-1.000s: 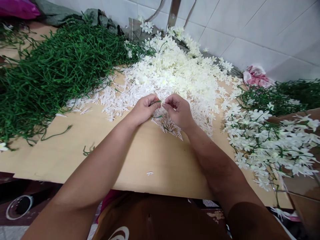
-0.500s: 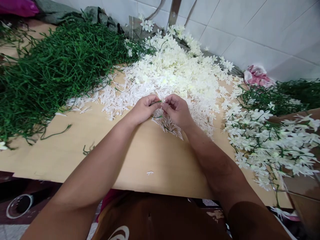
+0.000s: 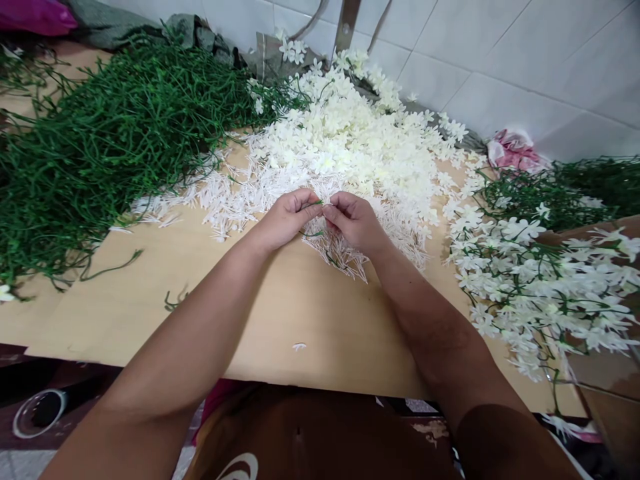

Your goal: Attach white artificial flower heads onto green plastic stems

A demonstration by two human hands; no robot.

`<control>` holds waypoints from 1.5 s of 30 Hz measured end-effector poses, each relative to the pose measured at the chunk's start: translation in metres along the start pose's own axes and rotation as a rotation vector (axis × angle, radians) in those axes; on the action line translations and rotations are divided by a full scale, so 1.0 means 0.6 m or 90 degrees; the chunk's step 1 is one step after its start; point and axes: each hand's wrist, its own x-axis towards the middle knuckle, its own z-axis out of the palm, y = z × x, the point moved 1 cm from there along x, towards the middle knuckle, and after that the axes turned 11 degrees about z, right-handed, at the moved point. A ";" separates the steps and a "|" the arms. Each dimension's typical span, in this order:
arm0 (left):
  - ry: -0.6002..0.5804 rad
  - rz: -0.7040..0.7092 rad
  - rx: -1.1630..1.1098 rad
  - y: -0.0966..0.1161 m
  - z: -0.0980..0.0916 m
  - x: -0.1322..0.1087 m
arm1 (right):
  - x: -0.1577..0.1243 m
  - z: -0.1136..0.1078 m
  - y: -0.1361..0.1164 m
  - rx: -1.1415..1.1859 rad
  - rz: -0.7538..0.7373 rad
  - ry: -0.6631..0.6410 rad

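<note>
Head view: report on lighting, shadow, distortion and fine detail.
In the head view, the cream-white flowers look brightest, petals partly blending; in that view, a soft shadow falls on the tan board between the forearms, which seem stretched toward the lower corners; in the head view, the green stem in the left hand is too small to read clearly.

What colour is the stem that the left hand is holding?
Green: the stem in the left hand, best seen in the head view.
</note>
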 end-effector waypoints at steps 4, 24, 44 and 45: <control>-0.015 -0.026 -0.057 -0.004 -0.004 -0.002 | -0.001 -0.006 -0.004 0.016 -0.028 0.027; -0.074 -0.010 0.030 -0.018 -0.003 -0.002 | -0.009 -0.006 -0.018 -0.006 0.013 0.021; -0.063 -0.003 0.087 -0.020 0.003 -0.001 | -0.007 0.002 -0.006 -0.028 -0.020 0.057; -0.068 -0.001 0.091 -0.020 0.003 -0.001 | -0.007 0.001 -0.006 -0.023 -0.014 0.050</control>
